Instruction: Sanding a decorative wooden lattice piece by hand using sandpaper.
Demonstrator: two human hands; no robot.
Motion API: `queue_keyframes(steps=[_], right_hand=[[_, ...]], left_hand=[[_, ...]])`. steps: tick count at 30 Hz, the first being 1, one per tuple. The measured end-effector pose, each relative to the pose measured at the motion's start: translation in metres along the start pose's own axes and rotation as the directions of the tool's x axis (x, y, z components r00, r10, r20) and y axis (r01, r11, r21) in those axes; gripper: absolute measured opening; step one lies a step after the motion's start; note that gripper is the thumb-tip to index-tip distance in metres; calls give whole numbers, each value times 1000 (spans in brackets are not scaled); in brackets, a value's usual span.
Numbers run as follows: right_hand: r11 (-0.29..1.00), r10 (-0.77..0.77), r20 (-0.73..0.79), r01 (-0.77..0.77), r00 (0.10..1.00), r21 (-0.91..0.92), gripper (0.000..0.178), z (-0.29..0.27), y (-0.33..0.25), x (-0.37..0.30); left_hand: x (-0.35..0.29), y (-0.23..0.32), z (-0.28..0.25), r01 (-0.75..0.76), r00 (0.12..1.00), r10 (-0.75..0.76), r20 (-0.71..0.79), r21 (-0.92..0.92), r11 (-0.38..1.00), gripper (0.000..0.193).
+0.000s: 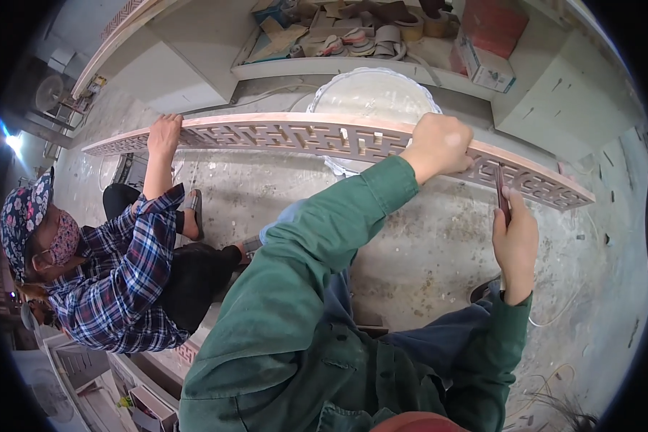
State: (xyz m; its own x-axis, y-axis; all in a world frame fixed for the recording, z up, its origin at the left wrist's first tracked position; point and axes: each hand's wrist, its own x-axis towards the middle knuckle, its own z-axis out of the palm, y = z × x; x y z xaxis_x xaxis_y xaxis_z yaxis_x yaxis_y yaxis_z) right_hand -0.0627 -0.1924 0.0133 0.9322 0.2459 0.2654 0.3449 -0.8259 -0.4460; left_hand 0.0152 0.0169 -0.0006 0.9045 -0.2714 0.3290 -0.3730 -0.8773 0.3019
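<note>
A long carved wooden fretwork panel [288, 135] stands on edge across the view, pale wood with cut-out geometric openings. My left hand [441, 144], in a green sleeve, grips its top edge right of the middle. My right hand [515, 237] holds a thin dark reddish tool [502, 193] upright, its tip against the panel's openings near the right end. A co-worker in a plaid shirt, patterned cap and mask sits at the left, one hand [165, 135] resting on the panel's top edge near its left end.
A round white scalloped plate-like piece [373, 90] lies on the dusty concrete floor behind the panel. A shelf [353, 43] at the back holds tape rolls, sandpaper scraps and a red-and-white box [486, 65]. More carved panels lie at the lower left [122, 389].
</note>
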Motion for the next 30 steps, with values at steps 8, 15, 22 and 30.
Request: queue_keyframes(steps=[8,15,22,30], right_hand=[[993,-13,-29,10,1000,-114,36,15,9,11],[995,-47,-172,32,984,-90,33,31,29,23],[976,110,-12,-110,994,-190,32,22,-2,1],[985,78,-28,-81,997,-154,37,16,-2,-15]], left_hand=[[1,-1,-3,-31,999,31,-30,-4,1000,28],[6,7,5,-103,976,94,-198,-32,994,28],[-2,4,-7,-55,997,59,-54,78,995,34],[-1,8,-15,-15,998,10,54,98,995,35]])
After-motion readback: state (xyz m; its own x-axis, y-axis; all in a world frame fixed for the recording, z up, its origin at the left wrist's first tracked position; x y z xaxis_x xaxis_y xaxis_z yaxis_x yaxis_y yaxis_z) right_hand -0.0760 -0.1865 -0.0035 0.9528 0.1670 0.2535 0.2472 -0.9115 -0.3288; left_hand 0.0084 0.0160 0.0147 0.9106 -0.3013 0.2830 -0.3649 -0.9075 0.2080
